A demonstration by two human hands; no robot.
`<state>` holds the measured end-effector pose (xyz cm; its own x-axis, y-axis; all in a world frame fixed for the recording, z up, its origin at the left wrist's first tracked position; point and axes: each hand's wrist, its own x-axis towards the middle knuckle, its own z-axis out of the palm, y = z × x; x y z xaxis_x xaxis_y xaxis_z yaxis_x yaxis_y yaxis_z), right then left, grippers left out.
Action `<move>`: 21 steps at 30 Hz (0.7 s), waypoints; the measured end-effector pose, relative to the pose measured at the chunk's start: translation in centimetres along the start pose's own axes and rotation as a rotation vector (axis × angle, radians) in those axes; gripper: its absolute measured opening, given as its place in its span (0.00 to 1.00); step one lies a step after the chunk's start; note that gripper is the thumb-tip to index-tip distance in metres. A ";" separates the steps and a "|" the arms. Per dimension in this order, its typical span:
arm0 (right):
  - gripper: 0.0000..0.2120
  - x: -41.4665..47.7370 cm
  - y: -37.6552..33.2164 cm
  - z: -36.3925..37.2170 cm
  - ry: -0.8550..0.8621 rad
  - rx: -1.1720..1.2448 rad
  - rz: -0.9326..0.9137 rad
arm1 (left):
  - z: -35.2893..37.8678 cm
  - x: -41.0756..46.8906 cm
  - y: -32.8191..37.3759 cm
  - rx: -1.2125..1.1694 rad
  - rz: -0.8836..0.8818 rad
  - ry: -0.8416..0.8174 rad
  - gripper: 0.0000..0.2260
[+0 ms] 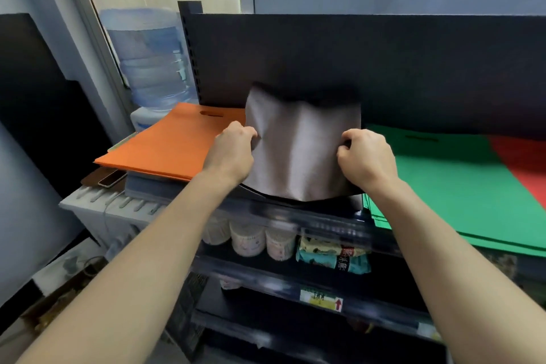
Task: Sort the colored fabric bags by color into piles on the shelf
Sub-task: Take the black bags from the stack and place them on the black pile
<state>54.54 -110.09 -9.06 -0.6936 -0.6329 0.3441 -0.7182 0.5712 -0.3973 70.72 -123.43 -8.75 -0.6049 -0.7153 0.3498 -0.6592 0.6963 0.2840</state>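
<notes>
Both forearms are bare as far as the view shows. The left hand (pixel 233 151) and right hand (pixel 366 156) are bare as well.

Top shelf's packed – orange bags (pixel 174 142) left, green bags (pixel 443 186) right – back panel (pixel 384 68) blocks behind.

matt grey cloth bag (pixel 301 151), matt dark metal shelf (pixel 325 47), clear plastic jug (pixel 150 59)

Water jug (pixel 150 59) stands beside snack packets (pixel 334 255) below.
</notes>
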 end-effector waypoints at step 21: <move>0.14 -7.2 0.8 -8.2 0.205 -0.280 0.043 | -0.9 -1.3 9.2 -0.329 0.627 -0.045 0.12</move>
<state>58.52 -100.78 -4.88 -0.6995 -0.5034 0.5072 -0.6558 0.7341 -0.1759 65.88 -116.07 -5.80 -0.8490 -0.1706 0.5002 -0.0158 0.9542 0.2987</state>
